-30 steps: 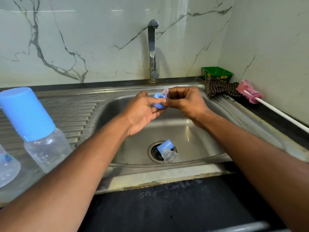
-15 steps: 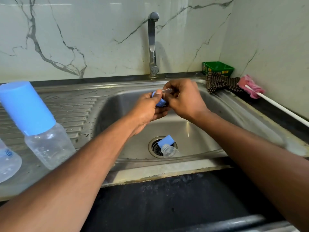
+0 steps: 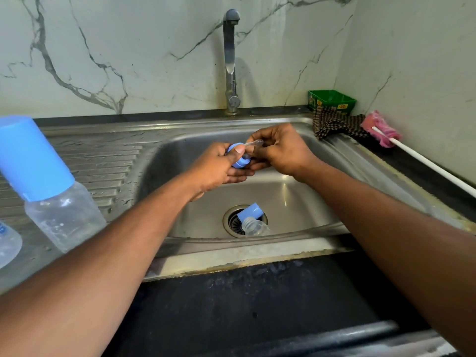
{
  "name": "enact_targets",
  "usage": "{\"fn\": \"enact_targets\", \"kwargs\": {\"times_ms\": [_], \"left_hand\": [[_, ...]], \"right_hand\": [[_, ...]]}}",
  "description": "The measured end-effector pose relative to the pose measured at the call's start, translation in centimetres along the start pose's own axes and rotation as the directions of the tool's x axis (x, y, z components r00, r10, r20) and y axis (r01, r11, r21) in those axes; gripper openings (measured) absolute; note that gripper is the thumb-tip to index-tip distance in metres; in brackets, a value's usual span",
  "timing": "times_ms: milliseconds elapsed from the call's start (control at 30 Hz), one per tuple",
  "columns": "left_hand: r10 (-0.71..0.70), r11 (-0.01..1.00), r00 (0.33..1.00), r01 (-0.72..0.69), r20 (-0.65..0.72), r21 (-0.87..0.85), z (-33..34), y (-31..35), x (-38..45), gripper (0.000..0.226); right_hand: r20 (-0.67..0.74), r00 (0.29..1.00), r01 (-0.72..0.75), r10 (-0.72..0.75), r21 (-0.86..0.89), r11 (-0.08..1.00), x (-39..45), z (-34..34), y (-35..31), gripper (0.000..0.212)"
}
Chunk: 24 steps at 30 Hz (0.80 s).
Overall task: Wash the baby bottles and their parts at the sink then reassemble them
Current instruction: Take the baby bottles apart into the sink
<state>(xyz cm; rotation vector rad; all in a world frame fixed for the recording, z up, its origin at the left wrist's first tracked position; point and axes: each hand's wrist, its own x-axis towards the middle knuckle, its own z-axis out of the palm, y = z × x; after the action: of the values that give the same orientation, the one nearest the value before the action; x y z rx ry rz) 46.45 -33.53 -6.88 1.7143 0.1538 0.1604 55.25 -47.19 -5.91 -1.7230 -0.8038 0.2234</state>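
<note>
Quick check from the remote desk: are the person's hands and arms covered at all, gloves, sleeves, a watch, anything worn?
Nothing worn shows. The left hand and right hand are bare, with no gloves, and no rings or watch are visible. Both forearms are uncovered right to the frame's edge; no sleeve, band or marking appears on them.

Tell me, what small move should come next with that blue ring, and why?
Probably pull the clear teat further through the blue ring: the right hand pinches its tip, the left hand grips the ring, and the teat looks only partly through.
</note>
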Motion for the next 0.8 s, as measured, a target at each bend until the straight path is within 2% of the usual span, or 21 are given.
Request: {"fn": "enact_targets", "kwargs": {"times_ms": [133, 233, 333, 367, 400, 433, 500, 533, 600, 667, 733, 800], "left_hand": [[-0.021, 1.0, 0.999, 0.021, -0.03, -0.012, -0.4, -0.4, 0.3, 0.035], [-0.064, 0.998, 0.998, 0.064, 0.0, 0.002, -1.0, -0.7, 0.4, 0.034], [-0.085, 0.984, 0.996, 0.077, -0.038, -0.162, -2.8, -0.8, 0.7, 0.03], [-0.09, 0.982, 0.994, 0.078, -0.059, -0.174, -3.4, -0.9, 0.8, 0.028], [-0.098, 0.991, 0.993, 0.092, -0.07, -0.097, -3.8, -1.2, 0.8, 0.025], [-0.115, 0.99, 0.991, 0.121, -0.07, 0.079, -3.8, -1.6, 0.7, 0.024], [-0.184, 0.868, 0.983, 0.175, -0.026, 0.464, -3.3, -2.5, 0.6, 0.024], [-0.244, 0.792, 0.97, 0.209, -0.017, 0.574, -3.1, -2.9, 0.5, 0.026], [-0.334, 0.679, 0.942, 0.263, -0.031, 0.685, -3.2, -3.4, 0.4, 0.031], [-0.381, 0.586, 0.923, 0.279, -0.045, 0.761, -3.5, -3.4, 0.5, 0.042], [-0.416, 0.502, 0.908, 0.279, -0.054, 0.818, -3.5, -3.4, 0.8, 0.058], [-0.407, 0.447, 0.912, 0.236, -0.038, 0.863, -3.0, -2.9, 1.0, 0.066]], "right_hand": [[0.062, 0.996, -0.063, 0.06, 0.041, 0.997, 0.4, 0.2, 0.2, 0.012], [0.101, 0.989, -0.115, 0.108, 0.058, 0.992, 0.4, 0.3, 0.3, 0.009], [0.218, 0.957, -0.233, 0.192, 0.181, 0.956, -0.2, -0.1, 0.3, 0.012], [0.257, 0.942, -0.264, 0.215, 0.174, 0.949, -0.4, -0.1, 0.4, 0.012], [0.267, 0.934, -0.275, 0.237, 0.113, 0.955, -0.5, 0.0, 0.6, 0.011], [0.243, 0.934, -0.271, 0.261, 0.007, 0.962, -0.6, 0.2, 1.0, 0.009], [0.186, 0.933, -0.256, 0.307, -0.253, 0.933, -0.4, 0.4, 1.9, 0.009], [0.185, 0.918, -0.266, 0.351, -0.371, 0.89, -0.4, 0.6, 2.5, 0.012], [0.223, 0.855, -0.277, 0.468, -0.566, 0.776, -0.3, 0.9, 3.1, 0.02], [0.251, 0.792, -0.278, 0.556, -0.662, 0.696, -0.4, 0.9, 3.4, 0.027], [0.258, 0.773, -0.292, 0.579, -0.666, 0.686, -0.3, 0.9, 3.4, 0.04], [0.249, 0.804, -0.287, 0.539, -0.632, 0.72, -0.1, 0.9, 3.0, 0.046]]}}
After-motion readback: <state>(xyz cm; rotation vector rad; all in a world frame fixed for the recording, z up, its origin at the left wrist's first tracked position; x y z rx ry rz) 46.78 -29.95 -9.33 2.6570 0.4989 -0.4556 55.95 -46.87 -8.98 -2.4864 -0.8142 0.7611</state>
